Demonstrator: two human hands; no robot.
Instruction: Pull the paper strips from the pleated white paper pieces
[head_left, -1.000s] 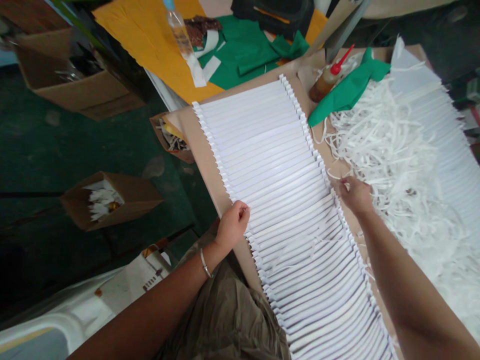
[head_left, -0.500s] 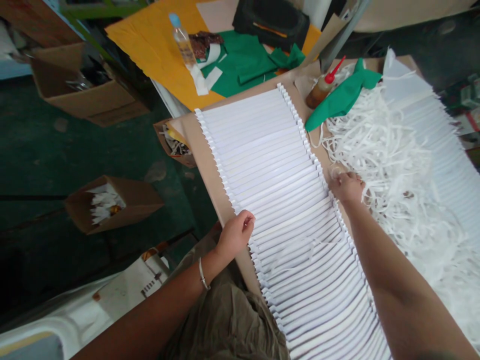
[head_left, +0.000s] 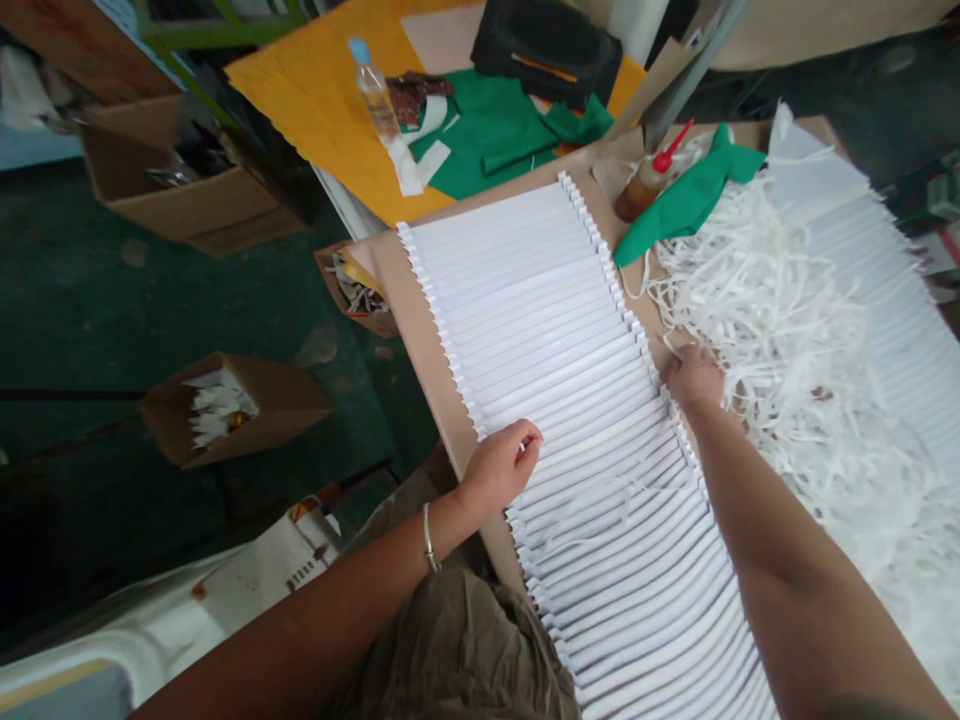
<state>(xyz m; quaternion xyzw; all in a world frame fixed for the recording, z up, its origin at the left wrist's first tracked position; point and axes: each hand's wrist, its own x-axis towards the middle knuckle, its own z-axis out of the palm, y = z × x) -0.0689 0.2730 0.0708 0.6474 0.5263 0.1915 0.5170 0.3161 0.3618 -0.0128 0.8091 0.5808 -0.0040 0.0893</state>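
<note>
A long overlapping row of white folded sheets (head_left: pixel 540 270), with small tabs along both sides, covers the middle of the brown table. Over its left side, my left hand (head_left: pixel 504 462) is closed with thumb and fingers pressed together; a tiny white bit shows at the fingertips, too small to name. My right hand (head_left: pixel 696 378) is at the row's right edge, fingers bent and pinched, with a thin white cord (head_left: pixel 667 343) looping out at the fingertips. Right beside it lies a heap of white cords (head_left: pixel 780 300). A few loose cords (head_left: pixel 600 505) rest across the nearer sheets.
Beyond the heap are a green cloth (head_left: pixel 679 210), a red-tipped glue bottle (head_left: pixel 641 185) and a second row of white sheets (head_left: pixel 900 330). A clear bottle (head_left: pixel 375 100) and more green cloth (head_left: pixel 495 120) lie at the back. Cardboard boxes (head_left: pixel 247 410) stand on the floor at left.
My left hand has moved right, farther in over the sheets, still closed. My right hand stays at the right edge with its fingers slightly lower. The view has shifted a little.
</note>
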